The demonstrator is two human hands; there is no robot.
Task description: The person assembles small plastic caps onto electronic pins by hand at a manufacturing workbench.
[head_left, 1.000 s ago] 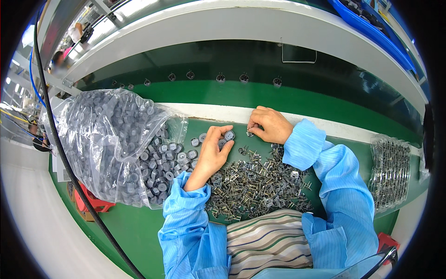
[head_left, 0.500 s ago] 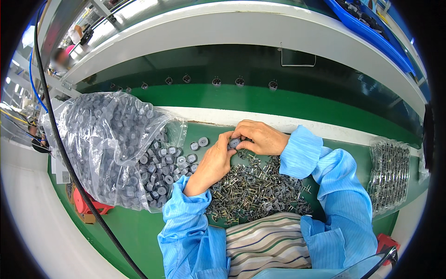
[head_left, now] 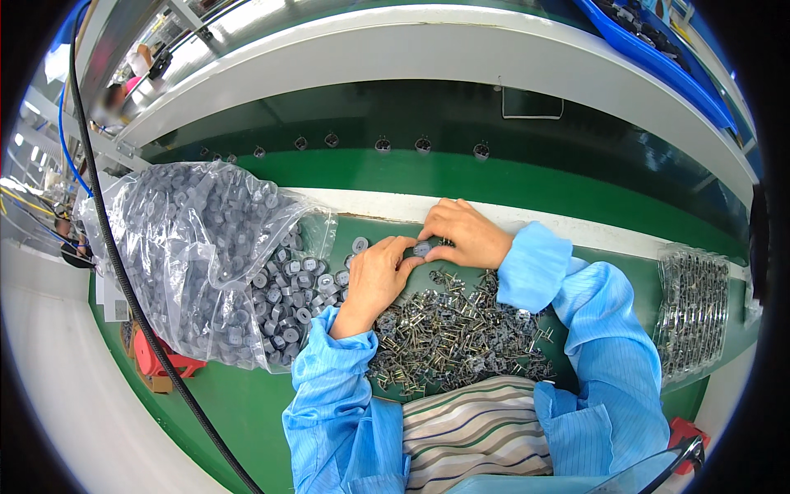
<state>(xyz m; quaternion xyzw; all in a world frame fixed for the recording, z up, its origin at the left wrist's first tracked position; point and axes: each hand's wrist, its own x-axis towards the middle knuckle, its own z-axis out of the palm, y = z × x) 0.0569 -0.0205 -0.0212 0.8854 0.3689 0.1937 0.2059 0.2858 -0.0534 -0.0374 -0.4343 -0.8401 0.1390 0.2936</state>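
My left hand [head_left: 375, 273] pinches a small grey round plastic part [head_left: 422, 248] between thumb and fingertips. From the other side, the closed fingers of my right hand [head_left: 467, 234] meet the same part. A small dark metal piece [head_left: 445, 242] shows at the right fingers; whether it is joined to the grey part, I cannot tell. Just below both hands spreads a pile of small metal pin pieces [head_left: 461, 337]. Left of my left hand, loose grey round parts [head_left: 300, 284] spill from a large clear plastic bag [head_left: 193, 255] full of them.
Across the back runs a white ledge [head_left: 387, 207], with several small round parts [head_left: 423, 145] on the green surface beyond. A clear tray of metal pieces [head_left: 694, 313] lies at right. A black cable [head_left: 123, 280] hangs at left; a blue bin [head_left: 658, 58] sits upper right.
Both hands have shifted slightly, and the fingers have closed further over the grey part, which is now turned and lies lower between them. The view has moved a little.
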